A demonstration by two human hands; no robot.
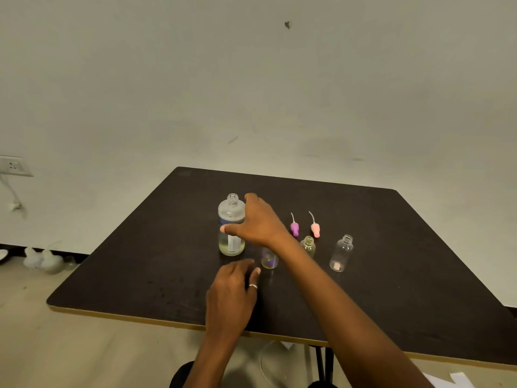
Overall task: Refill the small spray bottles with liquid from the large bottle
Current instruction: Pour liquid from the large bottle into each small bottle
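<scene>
Nearest, left hand (235, 289) loose-fingered near front edge of desk (391, 247); right hand (258, 222) gripping large bottle (231, 211), forearm (321, 278) half-hiding small bottle (269, 260).

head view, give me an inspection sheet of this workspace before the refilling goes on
surface: dark table with a light front edge; no spill seen
job's things: large bottle upright, uncapped, pale liquid low down; purple-marked bottle upright, top hidden by the forearm; middle bottle and clear bottle upright, uncapped; purple spray top and pink spray top lying behind them
clutter: whitish objects on the floor at left; paper at lower right
grips: right hand wraps the large bottle; left hand open beside the purple-marked bottle, holding nothing
cables: a wire hangs below the wall socket
surroundings: plain wall
</scene>
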